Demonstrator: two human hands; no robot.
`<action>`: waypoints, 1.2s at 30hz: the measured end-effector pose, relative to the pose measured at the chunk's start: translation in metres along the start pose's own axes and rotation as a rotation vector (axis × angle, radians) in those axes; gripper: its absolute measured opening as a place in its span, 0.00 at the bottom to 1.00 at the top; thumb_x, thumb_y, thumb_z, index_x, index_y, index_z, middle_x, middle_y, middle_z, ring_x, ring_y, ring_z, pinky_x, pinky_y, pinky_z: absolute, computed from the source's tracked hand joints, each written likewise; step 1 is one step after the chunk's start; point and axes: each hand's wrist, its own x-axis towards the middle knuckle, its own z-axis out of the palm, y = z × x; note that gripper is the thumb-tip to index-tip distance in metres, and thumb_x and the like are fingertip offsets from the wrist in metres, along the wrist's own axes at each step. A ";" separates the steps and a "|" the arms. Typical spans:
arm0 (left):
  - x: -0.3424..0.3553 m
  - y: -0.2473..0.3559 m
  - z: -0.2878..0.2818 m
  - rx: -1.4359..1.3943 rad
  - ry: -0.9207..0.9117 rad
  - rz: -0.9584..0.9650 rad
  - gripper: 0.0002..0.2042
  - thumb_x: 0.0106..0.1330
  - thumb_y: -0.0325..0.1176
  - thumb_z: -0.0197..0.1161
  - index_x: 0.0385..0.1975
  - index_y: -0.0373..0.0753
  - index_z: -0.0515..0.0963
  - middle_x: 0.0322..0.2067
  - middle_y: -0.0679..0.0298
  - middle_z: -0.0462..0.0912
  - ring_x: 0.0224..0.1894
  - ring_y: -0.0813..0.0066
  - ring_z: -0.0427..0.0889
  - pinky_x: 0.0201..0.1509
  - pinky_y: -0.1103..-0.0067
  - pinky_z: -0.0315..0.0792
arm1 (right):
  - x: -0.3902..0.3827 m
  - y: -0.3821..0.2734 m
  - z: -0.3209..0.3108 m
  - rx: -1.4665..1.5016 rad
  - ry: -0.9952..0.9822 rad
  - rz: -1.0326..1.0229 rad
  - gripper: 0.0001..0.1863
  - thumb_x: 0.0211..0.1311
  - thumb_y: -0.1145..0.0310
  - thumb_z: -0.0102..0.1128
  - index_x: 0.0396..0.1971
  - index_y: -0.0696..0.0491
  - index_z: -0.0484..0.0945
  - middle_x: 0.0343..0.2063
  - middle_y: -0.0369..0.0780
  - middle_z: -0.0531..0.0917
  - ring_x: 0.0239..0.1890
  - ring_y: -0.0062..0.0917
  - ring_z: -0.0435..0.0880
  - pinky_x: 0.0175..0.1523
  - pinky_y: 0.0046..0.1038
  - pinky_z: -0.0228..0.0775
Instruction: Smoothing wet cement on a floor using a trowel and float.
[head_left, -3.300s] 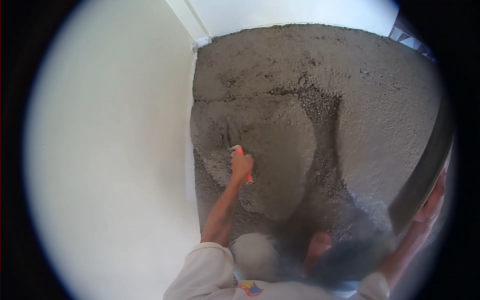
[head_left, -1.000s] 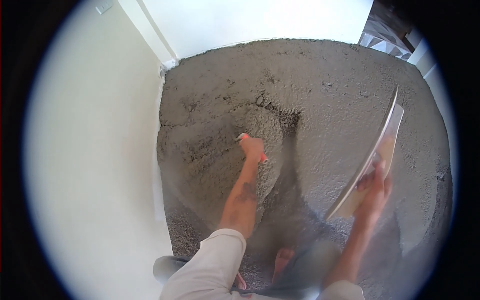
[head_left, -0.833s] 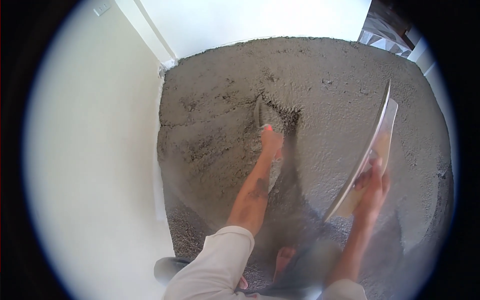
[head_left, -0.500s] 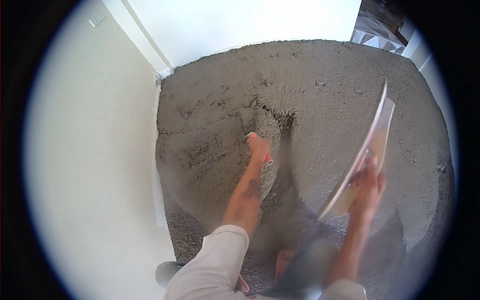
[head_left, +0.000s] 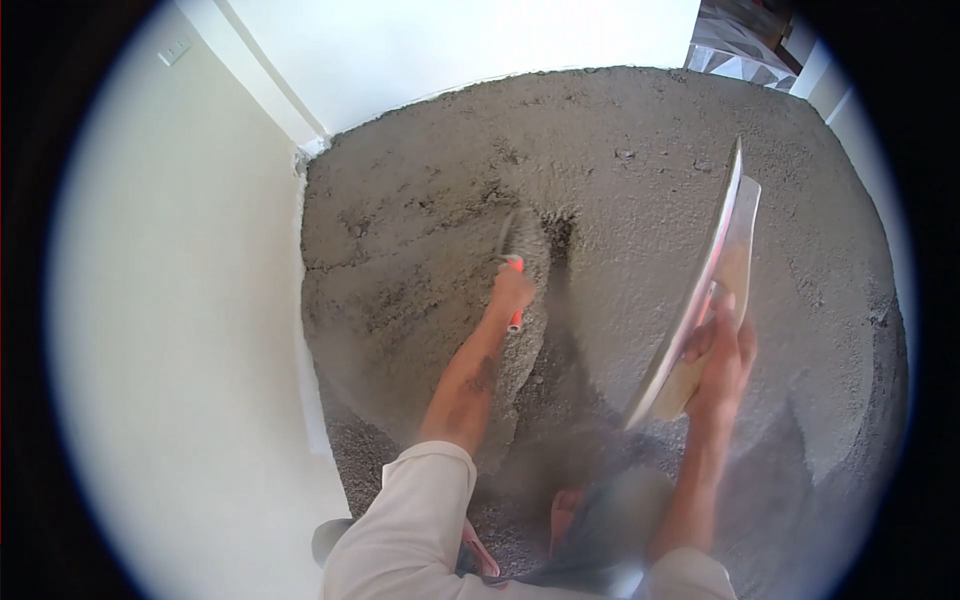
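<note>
My left hand (head_left: 512, 290) is closed on a trowel with an orange handle (head_left: 516, 320); its metal blade (head_left: 518, 232) is in the wet grey mortar (head_left: 410, 250), blurred, beside a dark rough hollow (head_left: 560, 228). In my right hand (head_left: 718, 370) is a long float (head_left: 738, 220) with a pale back and a narrow bright edge, held tilted on its side above the smoother mortar at the right. A haze blurs the lower middle of the picture.
A cream wall (head_left: 180, 300) with a socket (head_left: 173, 52) runs down the left, meeting a white wall (head_left: 480, 40) at the back corner. An opening at back right shows grey patterned flooring (head_left: 735, 62). My pink-shod feet and knees are below my arms, on coarse gravelly mortar.
The float has come in from the far right edge since the oldest frame. My left hand and trowel have moved back and forth over the mortar, roughening and shifting the patch left of the hollow.
</note>
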 end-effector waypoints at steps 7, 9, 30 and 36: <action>-0.070 -0.007 -0.016 -0.022 -0.105 0.003 0.24 0.53 0.34 0.56 0.45 0.21 0.62 0.41 0.36 0.75 0.46 0.44 0.75 0.49 0.62 0.69 | 0.007 0.005 -0.011 -0.018 0.027 0.007 0.14 0.65 0.56 0.51 0.33 0.53 0.71 0.11 0.29 0.63 0.11 0.12 0.63 0.17 0.16 0.57; -0.093 -0.032 -0.027 -0.104 0.107 -0.131 0.24 0.53 0.35 0.56 0.44 0.22 0.62 0.39 0.38 0.76 0.44 0.44 0.77 0.48 0.63 0.70 | 0.005 0.007 -0.012 -0.017 0.029 0.017 0.14 0.65 0.56 0.51 0.33 0.53 0.71 0.11 0.29 0.63 0.11 0.12 0.63 0.17 0.16 0.57; -0.072 0.071 0.072 -0.284 0.021 -0.065 0.22 0.51 0.29 0.56 0.42 0.20 0.61 0.37 0.37 0.76 0.42 0.45 0.78 0.45 0.65 0.72 | 0.000 -0.013 -0.031 -0.007 0.075 -0.029 0.15 0.65 0.56 0.50 0.33 0.54 0.70 0.12 0.29 0.63 0.12 0.12 0.64 0.17 0.16 0.58; -0.031 0.053 0.029 0.026 -0.129 0.063 0.22 0.51 0.29 0.58 0.45 0.27 0.61 0.41 0.40 0.76 0.45 0.46 0.77 0.49 0.62 0.70 | 0.000 -0.015 -0.030 0.047 0.071 -0.048 0.14 0.66 0.56 0.49 0.32 0.54 0.69 0.11 0.29 0.63 0.12 0.12 0.64 0.17 0.16 0.58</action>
